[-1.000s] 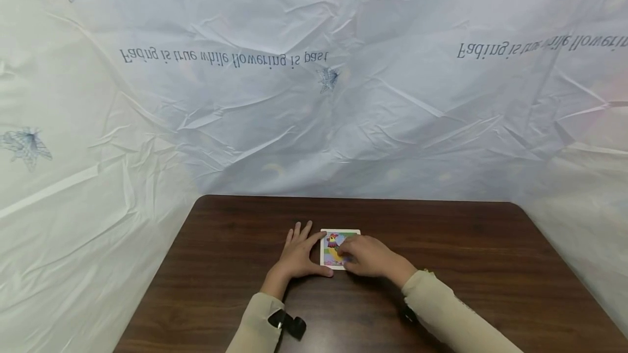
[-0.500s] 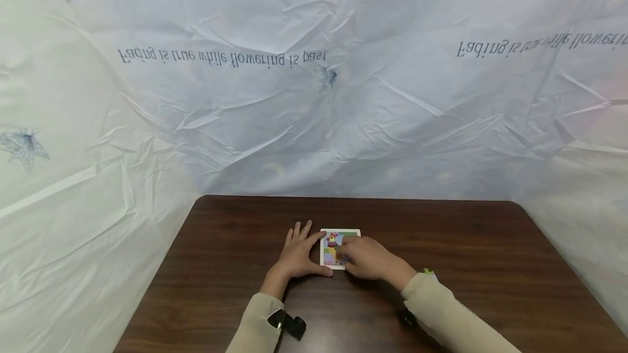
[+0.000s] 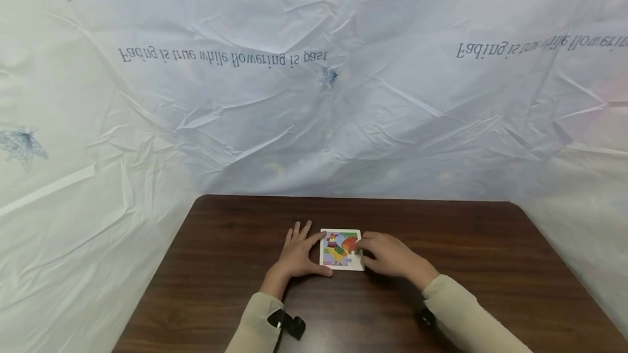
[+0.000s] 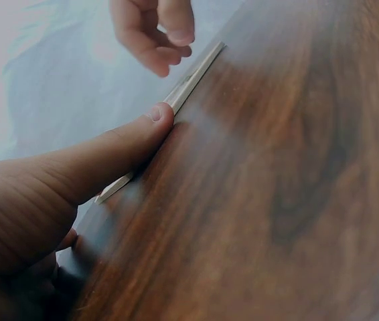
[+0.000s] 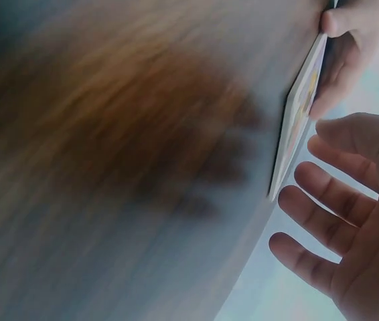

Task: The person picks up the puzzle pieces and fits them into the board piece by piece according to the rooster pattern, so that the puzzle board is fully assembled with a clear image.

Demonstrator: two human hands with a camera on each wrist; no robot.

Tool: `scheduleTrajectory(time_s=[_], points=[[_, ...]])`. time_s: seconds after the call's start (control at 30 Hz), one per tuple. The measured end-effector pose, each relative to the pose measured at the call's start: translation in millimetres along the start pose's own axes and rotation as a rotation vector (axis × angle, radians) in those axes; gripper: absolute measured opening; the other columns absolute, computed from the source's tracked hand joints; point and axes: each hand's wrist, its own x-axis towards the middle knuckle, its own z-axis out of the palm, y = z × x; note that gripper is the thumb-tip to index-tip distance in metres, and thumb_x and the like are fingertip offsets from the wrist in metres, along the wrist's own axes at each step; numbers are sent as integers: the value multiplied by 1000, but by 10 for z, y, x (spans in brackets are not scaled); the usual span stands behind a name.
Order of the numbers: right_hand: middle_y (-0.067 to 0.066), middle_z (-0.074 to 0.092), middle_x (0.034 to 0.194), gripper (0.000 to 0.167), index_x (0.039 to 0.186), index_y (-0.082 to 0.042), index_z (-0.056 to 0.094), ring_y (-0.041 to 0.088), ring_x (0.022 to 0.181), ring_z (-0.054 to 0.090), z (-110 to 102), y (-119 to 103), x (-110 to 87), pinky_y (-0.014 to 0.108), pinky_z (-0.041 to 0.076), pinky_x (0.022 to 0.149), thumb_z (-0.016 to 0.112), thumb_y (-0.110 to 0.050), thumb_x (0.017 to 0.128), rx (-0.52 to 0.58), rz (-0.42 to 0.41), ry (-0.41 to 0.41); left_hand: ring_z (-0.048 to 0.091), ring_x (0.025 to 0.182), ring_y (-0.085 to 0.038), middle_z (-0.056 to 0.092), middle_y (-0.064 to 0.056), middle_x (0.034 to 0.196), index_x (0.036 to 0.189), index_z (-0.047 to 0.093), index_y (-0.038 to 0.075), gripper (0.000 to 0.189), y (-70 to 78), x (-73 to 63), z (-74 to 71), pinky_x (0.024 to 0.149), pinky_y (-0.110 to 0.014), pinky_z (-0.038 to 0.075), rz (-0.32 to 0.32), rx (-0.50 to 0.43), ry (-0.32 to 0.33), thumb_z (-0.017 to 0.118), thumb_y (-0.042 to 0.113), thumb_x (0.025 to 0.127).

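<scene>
A small square jigsaw puzzle [image 3: 337, 255] with a rooster picture and white border lies flat on the table. A pale gap shows at its lower right corner. My left hand [image 3: 296, 259] rests at the puzzle's left side, fingers straight and spread. Its index fingertip touches the upper left corner; its thumb [image 4: 155, 117] presses the near edge. My right hand [image 3: 390, 255] is at the puzzle's right edge, index fingertip and thumb close beside the gap. In the right wrist view its fingers [image 5: 327, 217] are loosely bent, with nothing visible between them. The puzzle [image 5: 296, 120] appears nearly edge-on there.
The dark brown wooden table [image 3: 235, 222] has rounded far corners. Behind and beside it hangs a wrinkled white sheet [image 3: 304, 119] printed with lettering and blue butterflies. Each sleeve has a black device at the wrist, including the left wrist device [image 3: 289, 323].
My right hand has moved right, from over the puzzle to its right edge, uncovering the rooster's body, the red tail and the pale corner gap. My left hand has stayed in place.
</scene>
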Motion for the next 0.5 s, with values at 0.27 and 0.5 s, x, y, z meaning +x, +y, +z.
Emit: scheduleTrajectory(time_s=[0.27,0.5], points=[[1,69,112,24,121,-10,76,18,97,69,-41,189,-209,40,59,80,77,-16,98,-46,62,-4,-2,160,-47,16,-19,175,162,46,25,106,-10,13,-2,128,-64,1,-1,9,-4,93,58,73],[3,69,114,27,123,-8,75,23,102,70,-104,251,-281,45,60,84,77,-19,98,-59,51,-15,-2,160,-47,16,-18,175,162,46,26,106,-18,12,12,128,-64,0,-5,19,-3,93,59,73]])
